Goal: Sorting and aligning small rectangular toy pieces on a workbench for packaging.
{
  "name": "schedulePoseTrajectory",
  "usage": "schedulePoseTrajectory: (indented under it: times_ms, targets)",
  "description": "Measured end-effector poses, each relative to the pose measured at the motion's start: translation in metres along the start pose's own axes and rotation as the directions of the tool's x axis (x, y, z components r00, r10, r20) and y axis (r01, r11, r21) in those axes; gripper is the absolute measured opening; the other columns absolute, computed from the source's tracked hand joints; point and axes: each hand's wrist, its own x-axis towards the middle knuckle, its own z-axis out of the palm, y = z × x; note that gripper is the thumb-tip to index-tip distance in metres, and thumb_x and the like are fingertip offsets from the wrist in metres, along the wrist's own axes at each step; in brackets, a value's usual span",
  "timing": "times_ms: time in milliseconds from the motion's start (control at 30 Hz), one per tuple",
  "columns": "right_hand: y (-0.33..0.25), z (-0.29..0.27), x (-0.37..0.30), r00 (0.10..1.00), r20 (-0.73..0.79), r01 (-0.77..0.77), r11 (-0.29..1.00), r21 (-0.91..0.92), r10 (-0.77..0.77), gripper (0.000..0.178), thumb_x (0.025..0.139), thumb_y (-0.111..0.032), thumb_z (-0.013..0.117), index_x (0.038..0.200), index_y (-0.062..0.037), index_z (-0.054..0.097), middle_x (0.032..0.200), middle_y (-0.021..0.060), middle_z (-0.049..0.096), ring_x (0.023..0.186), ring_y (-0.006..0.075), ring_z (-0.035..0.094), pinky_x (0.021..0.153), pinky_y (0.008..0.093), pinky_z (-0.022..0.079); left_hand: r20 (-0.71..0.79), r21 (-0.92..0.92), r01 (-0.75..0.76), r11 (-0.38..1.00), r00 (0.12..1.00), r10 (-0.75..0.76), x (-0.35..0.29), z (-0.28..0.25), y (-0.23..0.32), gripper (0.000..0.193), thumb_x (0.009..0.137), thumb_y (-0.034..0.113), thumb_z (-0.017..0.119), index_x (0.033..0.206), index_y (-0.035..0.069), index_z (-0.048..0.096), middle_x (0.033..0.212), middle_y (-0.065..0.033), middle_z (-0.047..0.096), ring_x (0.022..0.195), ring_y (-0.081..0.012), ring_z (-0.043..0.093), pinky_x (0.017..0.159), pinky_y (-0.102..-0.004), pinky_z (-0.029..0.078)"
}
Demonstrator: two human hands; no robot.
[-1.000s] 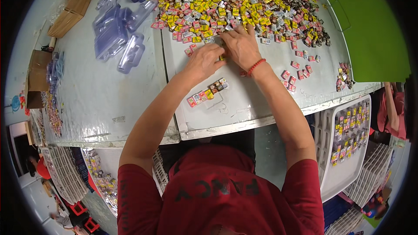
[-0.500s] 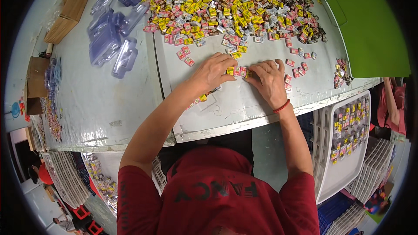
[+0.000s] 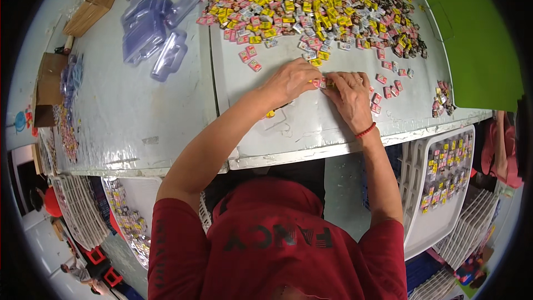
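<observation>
My left hand [image 3: 292, 81] and my right hand [image 3: 352, 93] meet over the white table. Between their fingertips is a short row of small pink and yellow box-shaped pieces [image 3: 322, 83], pressed together end to end. The left fingers close on its left end and the right fingers on its right end. Part of the row is hidden under the fingers. Just beyond the hands lie some yellow and white pieces [image 3: 316, 55]. A few pink pieces [image 3: 388, 90] rest to the right of my right hand. Under my left wrist a yellow piece [image 3: 270, 114] shows beside a clear flat item.
A large heap of small yellow, pink, white and brown pieces [image 3: 311, 5] covers the far table. Clear plastic trays [image 3: 144, 36] lie to the left, near a cardboard box [image 3: 97, 0]. A green board [image 3: 477, 39] borders the right. White trays [image 3: 444, 189] with filled rows stand below.
The view has shifted, so the table and heap sit further right and higher. My hands have drawn closer together around the row, and less of it shows between them.
</observation>
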Motion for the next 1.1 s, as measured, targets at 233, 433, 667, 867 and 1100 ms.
schedulePoseTrajectory:
  times_ms: [233,433,667,867,1100]
  targets:
    - [-0.004,0.005,-0.005,1.000,-0.029,0.008,1.000,-0.008,-0.008,0.029,0.074,-0.016,0.074,0.100,-0.0068,0.065,0.098,0.0061,0.063,0.093,0.0243,0.058,0.092,0.0413,0.038,-0.052,-0.029,0.002,1.000,0.999,-0.003,-0.006,0.002,0.001,0.022,0.078,0.015,0.068,0.097,0.006,0.065,0.098,-0.0067,0.066,0.095,-0.0266,0.058,0.085,-0.0361,0.048]
    - [-0.008,0.006,0.000,0.998,-0.064,0.010,1.000,0.005,-0.009,0.024,0.071,-0.013,0.074,0.093,-0.0078,0.066,0.092,0.0038,0.063,0.089,0.0228,0.058,0.089,0.0436,0.038,-0.041,-0.028,0.010,1.000,0.999,-0.011,-0.004,0.003,-0.001,0.020,0.077,0.015,0.069,0.094,0.005,0.064,0.094,-0.0074,0.065,0.093,-0.0275,0.058,0.083,-0.0373,0.048]
    - [-0.009,0.007,-0.003,0.998,-0.063,-0.013,1.000,0.009,0.014,0.031,0.069,-0.016,0.076,0.096,-0.0082,0.065,0.098,0.0050,0.062,0.095,0.0243,0.057,0.092,0.0455,0.037,-0.054,-0.030,0.006,1.000,0.999,-0.008,-0.006,0.003,0.002,0.020,0.077,0.015,0.068,0.093,0.005,0.062,0.091,-0.0072,0.064,0.092,-0.0277,0.058,0.082,-0.0373,0.048]
    - [-0.007,0.001,-0.010,1.000,-0.007,-0.013,1.000,-0.004,0.013,0.039,0.070,-0.021,0.077,0.104,-0.0073,0.063,0.107,0.0080,0.060,0.101,0.0266,0.055,0.095,0.0448,0.036,-0.041,-0.027,0.006,1.000,0.999,-0.008,-0.006,0.000,0.000,0.019,0.076,0.010,0.069,0.092,0.003,0.063,0.089,-0.0088,0.064,0.092,-0.0288,0.057,0.083,-0.0378,0.048]
    - [0.005,-0.009,-0.004,0.997,-0.032,-0.068,0.995,0.068,0.071,0.024,0.080,-0.023,0.070,0.098,-0.0069,0.067,0.099,0.0092,0.063,0.096,0.0273,0.058,0.094,0.0417,0.037,-0.090,0.004,-0.011,1.000,0.996,0.011,-0.017,-0.016,-0.005,0.016,0.075,0.010,0.069,0.089,0.002,0.065,0.093,-0.0079,0.065,0.092,-0.0262,0.059,0.081,-0.0352,0.049]
